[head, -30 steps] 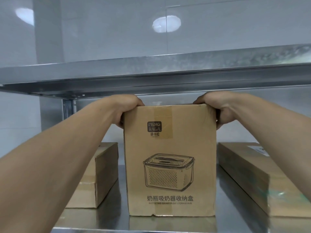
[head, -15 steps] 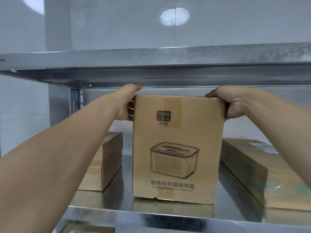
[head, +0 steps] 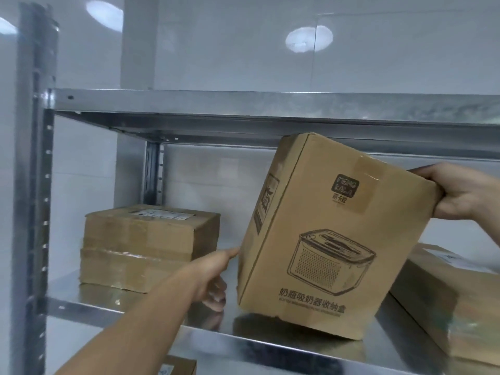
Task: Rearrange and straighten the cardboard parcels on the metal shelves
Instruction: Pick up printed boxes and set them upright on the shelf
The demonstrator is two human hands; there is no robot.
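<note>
1. Head view: a tall brown cardboard box printed with a storage-bin drawing (head: 324,239) is seen over the lower silver metal shelf (head: 189,328), between 2 other parcels.
2. Its long axis is near upright but tilted, the top leaning right; the printed front is turned to the camera, and the narrow left face is also shown.
3. The box's top right corner is gripped by the right hand (head: 460,196), fingers curled over the top.
4. The left face is touched low down by 1 extended digit of the left hand (head: 213,277); its other fingers are loosely curled round nothing.
5. The lowest corner is near the shelf's front lip; contact cannot be told.
6. Bare shelf is left between the box and the taped brown cardboard stack (head: 146,244) at left.
7. A flat brown cardboard parcel (head: 446,307) lies just beside the box at right.
8. The top left corner is overlapped against the upper metal shelf (head: 243,104).
</note>
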